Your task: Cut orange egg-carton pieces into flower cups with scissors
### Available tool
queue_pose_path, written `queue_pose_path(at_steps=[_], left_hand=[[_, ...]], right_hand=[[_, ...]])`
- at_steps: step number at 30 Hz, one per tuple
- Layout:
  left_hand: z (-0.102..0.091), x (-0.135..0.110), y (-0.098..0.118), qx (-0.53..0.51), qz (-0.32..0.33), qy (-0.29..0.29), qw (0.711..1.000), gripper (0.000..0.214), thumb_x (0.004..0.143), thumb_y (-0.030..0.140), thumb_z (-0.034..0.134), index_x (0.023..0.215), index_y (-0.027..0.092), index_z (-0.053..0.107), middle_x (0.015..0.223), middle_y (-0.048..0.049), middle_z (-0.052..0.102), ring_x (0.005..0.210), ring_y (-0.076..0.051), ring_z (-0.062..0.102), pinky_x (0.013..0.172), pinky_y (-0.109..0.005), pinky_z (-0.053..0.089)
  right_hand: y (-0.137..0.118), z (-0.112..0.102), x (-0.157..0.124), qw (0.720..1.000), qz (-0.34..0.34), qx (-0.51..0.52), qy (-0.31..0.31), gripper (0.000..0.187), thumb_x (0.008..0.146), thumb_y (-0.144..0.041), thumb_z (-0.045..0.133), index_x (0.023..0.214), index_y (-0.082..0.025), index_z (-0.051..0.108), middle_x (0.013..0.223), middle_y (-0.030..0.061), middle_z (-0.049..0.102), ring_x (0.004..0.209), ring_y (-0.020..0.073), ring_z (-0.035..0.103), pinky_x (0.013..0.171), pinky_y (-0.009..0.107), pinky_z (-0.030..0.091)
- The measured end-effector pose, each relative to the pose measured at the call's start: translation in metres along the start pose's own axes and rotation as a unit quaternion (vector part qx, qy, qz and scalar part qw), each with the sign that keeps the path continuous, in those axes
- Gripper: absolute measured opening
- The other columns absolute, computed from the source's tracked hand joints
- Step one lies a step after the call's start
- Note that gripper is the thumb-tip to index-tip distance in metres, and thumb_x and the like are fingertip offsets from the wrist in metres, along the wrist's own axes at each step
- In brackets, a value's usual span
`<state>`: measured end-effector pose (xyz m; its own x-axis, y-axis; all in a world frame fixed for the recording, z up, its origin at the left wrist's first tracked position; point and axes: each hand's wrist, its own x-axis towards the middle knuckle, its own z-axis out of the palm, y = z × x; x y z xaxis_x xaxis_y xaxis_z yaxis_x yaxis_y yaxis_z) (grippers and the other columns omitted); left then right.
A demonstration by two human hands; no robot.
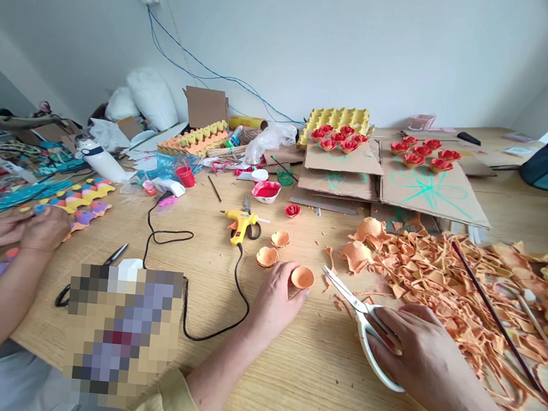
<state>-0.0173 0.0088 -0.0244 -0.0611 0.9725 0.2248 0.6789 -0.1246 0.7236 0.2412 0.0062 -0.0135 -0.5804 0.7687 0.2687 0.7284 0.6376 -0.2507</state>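
Observation:
Between the fingers of my left hand [278, 302] is a small orange egg-carton cup [303, 277], its opening facing up. My right hand [418, 346] grips white-handled scissors [365, 316], fingers through the loops, blades slightly apart and pointing at the cup without touching it. Beyond my left hand lie two orange cups with petal-cut rims, one nearer [267, 257] and one farther [280, 239]. A red paper flower [292, 211] sits behind them. To their left, a yellow glue gun [241, 224] rests on dark-handled scissors. Uncut orange carton pieces [358, 256] lie past the blade tips.
Orange scraps [422, 269] heap up at right, with a dark stick [495, 314] across them. Red flowers stand on cardboard [438, 191] behind. A bowl of red paint [266, 192] stands mid-table. The glue gun's black cord [242, 286] loops beside my left forearm. A co-worker's hands [44, 230] handle painted carton at left.

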Motion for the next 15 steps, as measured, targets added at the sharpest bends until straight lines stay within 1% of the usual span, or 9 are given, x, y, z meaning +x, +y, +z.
queue_pose_path(at_steps=[4,7,11,15], left_hand=[[-0.0008,0.0004,0.0008,0.002,0.001,-0.002,1.000,0.034,0.080,0.011,0.064,0.112,0.020,0.056,0.110,-0.0088,0.063,0.108,-0.024,0.060,0.099,-0.045,0.049],[-0.0002,-0.0005,0.0000,0.009,0.002,0.007,1.000,0.035,0.080,0.012,0.064,0.113,0.020,0.055,0.111,-0.0091,0.060,0.108,-0.024,0.059,0.099,-0.044,0.049],[0.0009,-0.0018,-0.0016,0.028,0.024,0.015,0.999,0.037,0.083,0.011,0.061,0.118,0.021,0.052,0.113,-0.0091,0.059,0.110,-0.024,0.059,0.099,-0.043,0.050],[-0.0048,-0.0027,0.0006,0.071,0.043,0.012,0.996,0.044,0.083,0.012,0.062,0.123,0.023,0.048,0.117,-0.0092,0.056,0.111,-0.025,0.058,0.096,-0.044,0.051]], right_hand=[[-0.0007,-0.0007,0.0005,1.000,-0.006,-0.002,0.003,0.027,0.093,-0.036,0.054,0.070,-0.022,0.054,0.059,-0.0030,0.056,0.059,0.0152,0.053,0.073,0.031,0.035],[-0.0006,-0.0004,0.0003,1.000,-0.007,-0.008,0.008,0.026,0.093,-0.035,0.054,0.071,-0.022,0.055,0.059,-0.0028,0.057,0.059,0.0154,0.053,0.073,0.031,0.035],[-0.0003,0.0010,0.0002,1.000,-0.017,-0.016,0.016,0.023,0.093,-0.034,0.054,0.074,-0.022,0.057,0.059,-0.0027,0.058,0.057,0.0155,0.053,0.073,0.032,0.035],[-0.0001,0.0008,0.0004,1.000,-0.014,-0.020,0.020,0.024,0.093,-0.035,0.055,0.072,-0.022,0.056,0.059,-0.0024,0.058,0.058,0.0154,0.053,0.072,0.031,0.035]])
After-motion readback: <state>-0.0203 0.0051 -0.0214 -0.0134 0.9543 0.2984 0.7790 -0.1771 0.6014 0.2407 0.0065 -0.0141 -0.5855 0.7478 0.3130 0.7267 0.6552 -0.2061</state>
